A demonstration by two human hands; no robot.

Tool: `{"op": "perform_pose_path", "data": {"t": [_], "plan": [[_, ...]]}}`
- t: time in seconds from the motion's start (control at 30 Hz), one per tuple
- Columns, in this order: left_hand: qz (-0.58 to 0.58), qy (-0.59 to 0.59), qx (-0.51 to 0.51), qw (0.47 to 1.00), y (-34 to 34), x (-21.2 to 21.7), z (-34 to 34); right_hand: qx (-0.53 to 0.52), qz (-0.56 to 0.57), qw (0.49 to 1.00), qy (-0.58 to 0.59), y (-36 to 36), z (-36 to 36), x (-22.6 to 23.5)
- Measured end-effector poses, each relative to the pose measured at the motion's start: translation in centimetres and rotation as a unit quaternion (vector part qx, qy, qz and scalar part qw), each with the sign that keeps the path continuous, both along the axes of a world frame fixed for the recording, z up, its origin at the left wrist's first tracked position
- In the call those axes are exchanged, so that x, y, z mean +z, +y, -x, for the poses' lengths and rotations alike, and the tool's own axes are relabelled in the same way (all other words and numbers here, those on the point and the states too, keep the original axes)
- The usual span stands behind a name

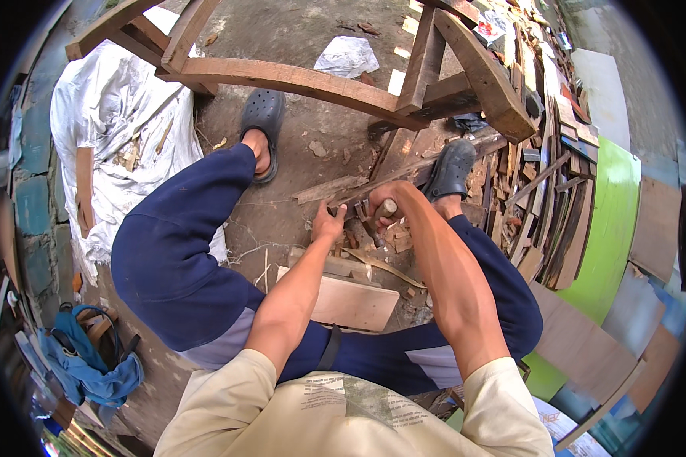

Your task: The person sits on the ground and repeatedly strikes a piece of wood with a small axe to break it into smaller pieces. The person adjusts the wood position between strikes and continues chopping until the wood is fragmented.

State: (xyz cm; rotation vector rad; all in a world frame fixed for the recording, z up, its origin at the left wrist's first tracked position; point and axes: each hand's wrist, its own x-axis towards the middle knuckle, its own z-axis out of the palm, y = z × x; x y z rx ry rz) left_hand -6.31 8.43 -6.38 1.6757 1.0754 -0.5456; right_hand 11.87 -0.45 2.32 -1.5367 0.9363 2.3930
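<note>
My right hand (389, 195) is wrapped round a hammer (386, 207) with a wooden handle. The handle's end points up toward me, and the dark metal below is partly hidden by the fingers. Just left of it, my left hand (328, 224) is closed in a pinch, thumb toward the right hand. Something small and dark shows at its fingertips, too small to name. Both hands are low between my legs, over a long wooden plank (411, 172) lying on the ground. A pale flat board (353, 303) lies nearer to me, below the hands.
A wooden frame (290, 78) stands across the far side. White sacking (129, 91) with a wood strip (84, 190) on it spreads at left. Stacked scrap wood (545, 175) and a green panel (611, 221) line the right. A blue bag (91, 358) sits lower left.
</note>
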Motion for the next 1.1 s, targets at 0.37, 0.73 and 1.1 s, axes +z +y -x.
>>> {"op": "perform_pose_path", "data": {"t": [0.37,0.73,1.1], "plan": [[0.006,0.002,-0.026,1.0,0.3,-0.8,0.4,-0.08,-0.134,0.964,-0.216,-0.2,1.7,5.9],[0.001,-0.025,-0.027,0.999,0.3,-1.5,0.5,0.101,-0.333,0.657,-0.669,-1.4,5.8,6.0],[0.022,0.0,-0.018,1.0,0.7,1.0,-0.3,-0.07,-0.324,0.726,-0.603,3.6,3.3,1.1]]}}
